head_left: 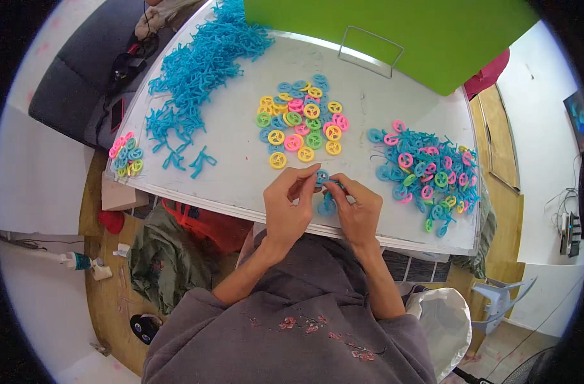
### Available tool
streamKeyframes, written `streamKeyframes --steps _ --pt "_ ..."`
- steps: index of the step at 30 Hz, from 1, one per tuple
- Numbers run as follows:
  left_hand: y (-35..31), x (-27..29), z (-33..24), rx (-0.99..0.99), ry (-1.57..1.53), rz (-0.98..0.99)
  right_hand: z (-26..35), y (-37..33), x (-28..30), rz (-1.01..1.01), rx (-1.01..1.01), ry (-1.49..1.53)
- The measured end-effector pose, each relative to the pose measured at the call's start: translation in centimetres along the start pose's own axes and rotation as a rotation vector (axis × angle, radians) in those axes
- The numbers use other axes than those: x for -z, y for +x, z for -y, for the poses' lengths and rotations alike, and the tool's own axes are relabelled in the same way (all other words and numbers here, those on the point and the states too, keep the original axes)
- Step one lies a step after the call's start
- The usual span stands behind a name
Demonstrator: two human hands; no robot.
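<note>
Head view: left hand (pixel 289 203) had a narrow grip, thumb and index fingertips pinching a blue wheel (pixel 322 176) above the near part of the table (pixel 241 153). Right hand (pixel 357 214) also pinched, on a teal branched piece (pixel 334 184) right beside that wheel; fingers hid most of it. A second blue wheel (pixel 326 205) showed just below, between the hands; couldn't tell if it was joined on.

Table was white. Big heap of teal branched pieces (pixel 196 64) at far left, a few strays nearer. Loose wheels (pixel 301 121) in yellow, pink, green and blue lay mid-table; smaller wheel cluster (pixel 127 153) at the left edge. Pile of wheels mixed with branched pieces (pixel 433 173) on the right. Green panel (pixel 445 45) along the far side, wire frame (pixel 376 36) against it.

Room: dark sofa (pixel 68 96) at left, olive cloth (pixel 161 256) and red bag (pixel 221 230) below the table, white bag (pixel 442 326) lower right, grey plastic stool (pixel 497 301) beyond, wood floor (pixel 113 307).
</note>
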State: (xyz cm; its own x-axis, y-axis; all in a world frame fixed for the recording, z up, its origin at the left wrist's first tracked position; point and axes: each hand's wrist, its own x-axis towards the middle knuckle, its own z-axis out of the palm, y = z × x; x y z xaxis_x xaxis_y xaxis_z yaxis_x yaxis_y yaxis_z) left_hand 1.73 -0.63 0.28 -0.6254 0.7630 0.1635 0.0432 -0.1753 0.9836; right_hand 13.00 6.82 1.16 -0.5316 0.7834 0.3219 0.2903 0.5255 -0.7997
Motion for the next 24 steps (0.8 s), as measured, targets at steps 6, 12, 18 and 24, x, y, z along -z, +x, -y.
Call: streamKeyframes --steps 6,12,18,24 --pt "0.1 -0.7 -0.4 0.031 -0.162 -0.036 -0.5 0.0 -0.7 -0.035 -0.074 0.124" --pt "0.2 -1.0 -0.1 0.067 -0.268 -0.018 0.0 0.1 -0.2 -0.042 -0.274 0.214" --pt "0.2 -0.6 -0.4 0.088 -0.205 -0.015 -1.0 0.1 -0.1 -0.055 -0.042 0.076" --pt "0.1 -0.8 -0.4 0.054 -0.159 -0.020 -0.4 -0.1 -0.2 -0.022 -0.004 -0.013"
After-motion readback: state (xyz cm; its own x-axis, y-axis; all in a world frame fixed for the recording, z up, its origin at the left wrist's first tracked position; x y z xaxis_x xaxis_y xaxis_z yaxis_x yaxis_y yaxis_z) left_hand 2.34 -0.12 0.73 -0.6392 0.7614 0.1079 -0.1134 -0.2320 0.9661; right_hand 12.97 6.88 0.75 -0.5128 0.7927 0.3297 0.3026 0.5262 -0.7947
